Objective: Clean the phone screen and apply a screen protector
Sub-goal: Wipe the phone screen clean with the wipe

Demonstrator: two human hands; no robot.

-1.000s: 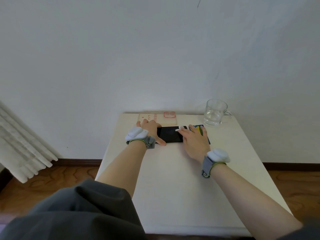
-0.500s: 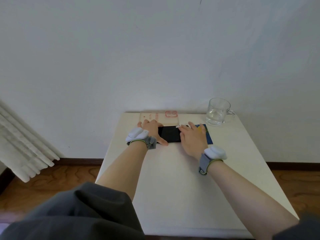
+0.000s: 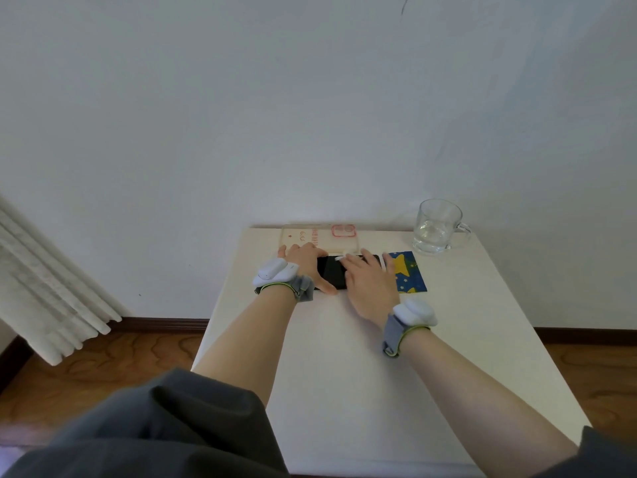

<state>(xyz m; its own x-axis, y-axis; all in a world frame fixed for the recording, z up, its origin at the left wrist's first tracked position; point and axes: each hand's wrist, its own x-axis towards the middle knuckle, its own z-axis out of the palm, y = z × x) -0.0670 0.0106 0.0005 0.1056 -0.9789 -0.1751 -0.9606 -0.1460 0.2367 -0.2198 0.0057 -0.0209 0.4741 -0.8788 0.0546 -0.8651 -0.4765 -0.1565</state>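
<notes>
A black phone (image 3: 333, 274) lies flat near the back of the white table (image 3: 344, 391). My left hand (image 3: 305, 262) holds its left end, fingers over the far edge and thumb along the near edge. My right hand (image 3: 367, 281) lies flat on the screen with straight fingers, pressing a small white wipe (image 3: 340, 258) that peeks out at the fingertips. Most of the screen's right part is hidden under this hand. A blue cloth with yellow stars (image 3: 408, 272) lies just right of the phone.
A clear phone case with a red camera ring (image 3: 319, 236) lies behind the phone by the wall. A glass mug holding some water (image 3: 436, 227) stands at the back right corner. A white curtain (image 3: 41, 294) hangs at the left over the wooden floor.
My right hand has slid left across the phone screen with the white wipe, uncovering more of the blue cloth. My left hand has stayed on the phone's left end.
</notes>
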